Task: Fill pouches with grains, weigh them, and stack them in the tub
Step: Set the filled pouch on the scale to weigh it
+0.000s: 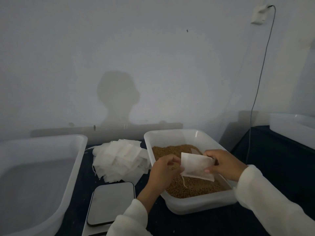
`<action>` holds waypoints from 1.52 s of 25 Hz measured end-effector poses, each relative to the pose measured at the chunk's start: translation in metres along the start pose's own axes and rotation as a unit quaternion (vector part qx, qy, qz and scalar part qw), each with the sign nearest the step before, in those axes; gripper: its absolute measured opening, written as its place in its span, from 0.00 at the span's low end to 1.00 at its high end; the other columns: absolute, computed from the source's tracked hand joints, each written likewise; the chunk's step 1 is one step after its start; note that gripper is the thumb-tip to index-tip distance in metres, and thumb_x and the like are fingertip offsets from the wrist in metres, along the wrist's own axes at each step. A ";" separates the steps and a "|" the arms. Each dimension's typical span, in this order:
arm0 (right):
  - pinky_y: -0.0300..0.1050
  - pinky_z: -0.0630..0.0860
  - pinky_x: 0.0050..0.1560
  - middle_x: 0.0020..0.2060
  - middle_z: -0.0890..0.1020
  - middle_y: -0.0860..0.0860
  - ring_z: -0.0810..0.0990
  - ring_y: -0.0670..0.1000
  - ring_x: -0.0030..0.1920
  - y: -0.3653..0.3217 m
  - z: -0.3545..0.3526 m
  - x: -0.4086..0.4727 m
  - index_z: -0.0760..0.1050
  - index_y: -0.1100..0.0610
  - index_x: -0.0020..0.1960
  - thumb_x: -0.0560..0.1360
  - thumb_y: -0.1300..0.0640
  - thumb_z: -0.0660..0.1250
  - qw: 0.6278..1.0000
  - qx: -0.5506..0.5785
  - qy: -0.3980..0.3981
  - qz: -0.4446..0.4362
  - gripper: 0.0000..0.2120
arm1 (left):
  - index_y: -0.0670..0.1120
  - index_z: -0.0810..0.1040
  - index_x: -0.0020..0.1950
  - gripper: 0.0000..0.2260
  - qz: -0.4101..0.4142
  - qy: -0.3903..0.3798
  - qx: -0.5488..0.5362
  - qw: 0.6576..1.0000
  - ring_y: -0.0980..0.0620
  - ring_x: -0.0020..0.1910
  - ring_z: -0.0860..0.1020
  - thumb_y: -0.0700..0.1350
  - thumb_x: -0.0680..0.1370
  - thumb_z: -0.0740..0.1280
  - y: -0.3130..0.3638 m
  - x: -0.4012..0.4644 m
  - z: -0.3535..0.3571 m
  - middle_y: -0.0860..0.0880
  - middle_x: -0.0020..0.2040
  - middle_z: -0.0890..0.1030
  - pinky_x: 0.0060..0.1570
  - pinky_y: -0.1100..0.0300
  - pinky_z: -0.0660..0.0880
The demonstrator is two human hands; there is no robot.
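Right hand (223, 163) pinches white pouch (197, 167) over grain tray (201, 204) of brown grains (192, 188); left hand (164, 167) curled at pouch's mouth, cupping grains. Empty tub (75, 160) at left. Pouch pile (119, 160) and scale (110, 202) on dark counter (272, 160) between.

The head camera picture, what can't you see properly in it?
- Scale, head view: near end hidden by the left sleeve and frame edge, so no reading shows.
- Pouch: contents hidden by its cloth.
- Left hand: blurred, fingers unclear.
- Empty tub: cut off by the left edge.
- Far tub: cut off at right.
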State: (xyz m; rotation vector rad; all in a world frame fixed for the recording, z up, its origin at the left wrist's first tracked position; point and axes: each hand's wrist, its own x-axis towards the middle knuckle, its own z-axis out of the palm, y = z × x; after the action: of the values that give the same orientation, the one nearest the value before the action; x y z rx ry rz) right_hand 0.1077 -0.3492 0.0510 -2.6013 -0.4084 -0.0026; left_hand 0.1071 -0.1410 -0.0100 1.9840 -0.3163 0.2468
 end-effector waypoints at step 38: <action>0.35 0.78 0.42 0.46 0.85 0.49 0.83 0.46 0.47 0.003 0.041 -0.003 0.79 0.55 0.52 0.68 0.65 0.74 0.951 0.308 -0.016 0.013 0.14 | 0.46 0.80 0.42 0.03 0.129 -0.077 0.018 0.989 0.57 0.42 0.79 0.45 0.74 0.71 0.034 0.028 -0.007 0.54 0.41 0.82 0.49 0.58 0.75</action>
State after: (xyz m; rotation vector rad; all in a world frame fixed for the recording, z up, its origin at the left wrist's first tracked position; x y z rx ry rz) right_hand 0.1027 -0.3325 0.0131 -1.9908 -0.3209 0.1529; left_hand 0.1223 -0.1519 0.0309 1.9997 -0.6743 0.2653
